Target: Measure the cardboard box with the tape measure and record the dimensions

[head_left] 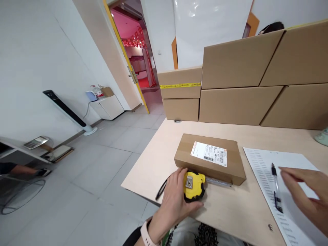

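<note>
My left hand (176, 194) is wrapped round a yellow and black tape measure (194, 186), fingers behind it and thumb in front. Its blade (219, 182) is pulled out along the front of a small cardboard box (183, 150), and a black wrist strap (161, 189) hangs at its left. On the box's top is a white shipping label (208, 153). My right hand (307, 191) hovers over the printed sheet (294, 212), holding nothing, its fingers loosely apart. Just left of its fingertips a black-capped clear pen (276, 188) lies on that paper.
Large cardboard boxes (238, 68) are stacked along the table's back. The table's (151, 167) left edge drops to a tiled floor (102, 177). A person's arm (24, 169) shows at far left, near a scale (58, 153). A green object (322, 137) stands at the right edge.
</note>
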Action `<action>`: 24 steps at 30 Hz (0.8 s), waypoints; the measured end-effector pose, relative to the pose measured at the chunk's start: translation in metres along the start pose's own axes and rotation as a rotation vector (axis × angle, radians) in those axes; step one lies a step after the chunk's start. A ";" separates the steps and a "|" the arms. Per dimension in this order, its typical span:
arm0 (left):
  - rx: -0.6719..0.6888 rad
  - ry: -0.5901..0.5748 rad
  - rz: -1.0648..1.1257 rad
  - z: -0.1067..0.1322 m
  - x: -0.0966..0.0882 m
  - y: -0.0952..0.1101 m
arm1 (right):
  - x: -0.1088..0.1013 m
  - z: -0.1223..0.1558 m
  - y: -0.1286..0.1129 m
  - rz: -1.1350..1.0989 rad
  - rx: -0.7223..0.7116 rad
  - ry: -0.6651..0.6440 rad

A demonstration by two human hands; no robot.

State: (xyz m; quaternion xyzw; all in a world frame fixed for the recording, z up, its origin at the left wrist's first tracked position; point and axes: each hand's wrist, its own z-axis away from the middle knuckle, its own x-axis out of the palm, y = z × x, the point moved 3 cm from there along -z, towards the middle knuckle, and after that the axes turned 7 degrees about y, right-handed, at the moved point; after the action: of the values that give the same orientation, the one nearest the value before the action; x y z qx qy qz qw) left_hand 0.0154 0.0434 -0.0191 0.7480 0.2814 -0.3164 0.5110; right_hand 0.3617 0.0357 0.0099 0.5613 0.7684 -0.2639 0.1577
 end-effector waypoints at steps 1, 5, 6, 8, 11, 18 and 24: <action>0.002 -0.018 0.008 -0.001 0.005 -0.002 | -0.001 0.001 -0.017 -0.103 -0.107 -0.041; 0.003 0.005 0.073 -0.005 0.014 -0.001 | 0.013 0.019 -0.077 -0.378 -0.369 -0.224; 0.004 0.003 0.093 -0.004 0.012 0.001 | 0.018 0.023 -0.087 -0.367 -0.377 -0.254; -0.009 -0.028 0.158 -0.002 0.002 0.006 | 0.028 0.031 -0.101 -0.314 -0.389 -0.291; -0.087 -0.153 0.297 0.000 -0.020 0.012 | 0.027 0.033 -0.114 -0.279 -0.433 -0.230; -0.110 -0.426 0.406 -0.034 -0.071 0.019 | 0.008 -0.001 -0.132 -0.363 -0.544 -0.135; -0.193 -0.365 0.247 -0.100 -0.111 0.005 | 0.031 -0.043 -0.084 -0.530 -0.209 -0.243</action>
State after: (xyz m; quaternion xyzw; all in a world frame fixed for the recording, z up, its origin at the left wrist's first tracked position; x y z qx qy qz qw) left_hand -0.0341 0.1249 0.0961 0.6549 0.1198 -0.3529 0.6575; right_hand 0.2742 0.0656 0.0470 0.2864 0.8865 -0.2807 0.2310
